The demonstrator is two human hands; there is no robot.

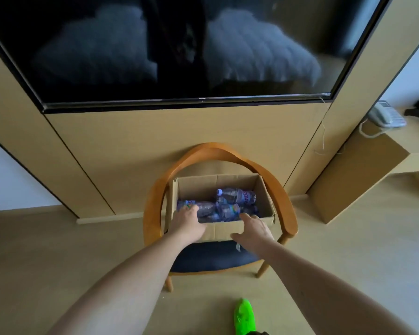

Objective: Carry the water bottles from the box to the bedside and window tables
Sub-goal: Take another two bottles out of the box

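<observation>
An open cardboard box [228, 230] stands on a chair seat and holds several clear water bottles with blue labels [237, 195], all lying on their sides. My left hand [188, 222] reaches over the box's near left rim, its fingers touching the leftmost bottle [203, 207]; whether they grip it is hidden. My right hand [253, 229] hovers over the near right rim with fingers spread, holding nothing.
The box sits on a wooden armchair [286, 209] with a dark seat cushion, against a panelled wall under a large dark TV [179, 49]. A desk [397, 146] with a white telephone [387, 114] stands at right. My green shoe [244, 315] is on the floor.
</observation>
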